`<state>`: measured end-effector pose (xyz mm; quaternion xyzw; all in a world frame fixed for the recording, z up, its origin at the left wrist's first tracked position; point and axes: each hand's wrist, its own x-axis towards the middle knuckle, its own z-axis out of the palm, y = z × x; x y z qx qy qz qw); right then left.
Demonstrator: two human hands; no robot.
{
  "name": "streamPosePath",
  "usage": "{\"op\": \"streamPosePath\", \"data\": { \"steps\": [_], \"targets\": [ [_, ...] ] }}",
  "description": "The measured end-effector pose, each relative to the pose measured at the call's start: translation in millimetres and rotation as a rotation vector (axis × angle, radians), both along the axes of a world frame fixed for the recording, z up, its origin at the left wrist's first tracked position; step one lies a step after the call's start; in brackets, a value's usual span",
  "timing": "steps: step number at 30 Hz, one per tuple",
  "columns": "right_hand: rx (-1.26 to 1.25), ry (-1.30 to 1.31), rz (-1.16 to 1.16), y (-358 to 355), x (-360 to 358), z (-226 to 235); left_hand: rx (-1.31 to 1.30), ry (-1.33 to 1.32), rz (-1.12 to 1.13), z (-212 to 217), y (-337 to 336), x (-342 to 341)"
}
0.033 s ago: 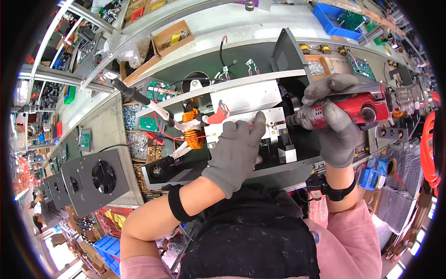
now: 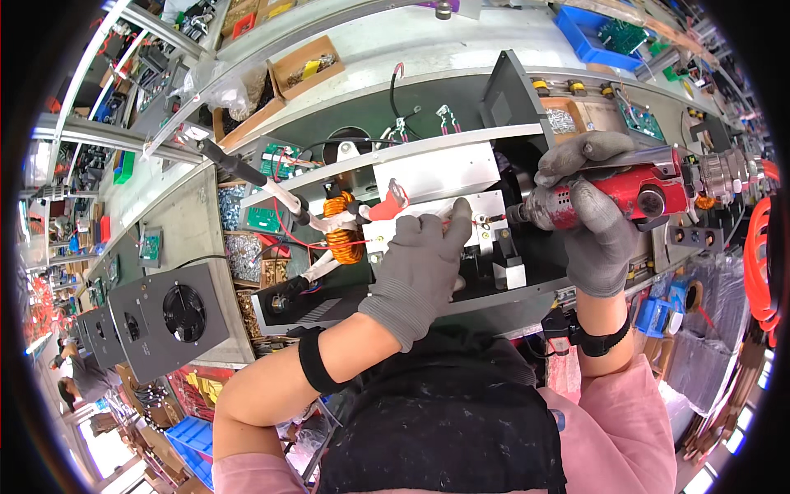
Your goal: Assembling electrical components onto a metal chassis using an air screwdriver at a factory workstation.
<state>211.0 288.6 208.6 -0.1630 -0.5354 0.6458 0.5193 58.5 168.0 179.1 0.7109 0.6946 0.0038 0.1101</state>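
My left hand (image 2: 421,263), in a grey glove, lies over a silver metal block (image 2: 469,207) inside a dark grey metal casing (image 2: 494,303). Its fingers are bent over a thin red wire (image 2: 306,242), which runs under them to the block's right end; the fingertips are partly hidden. My gloved right hand (image 2: 599,222) is wrapped around a red power driver (image 2: 658,196), held sideways. The driver's dark nose points left at a small screw on the block's end; contact there cannot be made out. Left of my left hand are copper-wound coils (image 2: 344,245) and a red-sleeved cable (image 2: 387,206).
Fan panels (image 2: 183,317) stand at the left. Cardboard parts boxes (image 2: 304,67) and a blue bin (image 2: 594,37) lie beyond the casing. A thick black-and-white cable (image 2: 247,169) sticks out leftward. At the right hangs a coiled orange hose (image 2: 757,263).
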Motion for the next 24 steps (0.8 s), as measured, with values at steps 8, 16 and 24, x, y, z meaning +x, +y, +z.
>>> {"op": "streamPosePath", "data": {
  "steps": [8,16,24],
  "targets": [
    [-0.020,0.005,-0.019,3.4,3.6,0.0,-0.030,-0.002,0.034,2.2,1.8,4.4],
    [-0.101,-0.001,0.015,0.5,-2.1,-7.5,-0.059,0.055,0.034,0.6,6.4,10.3],
    [-0.071,-0.095,0.031,-2.1,-9.7,-19.2,-0.051,0.062,0.071,-4.4,9.0,11.7]
  ]
}}
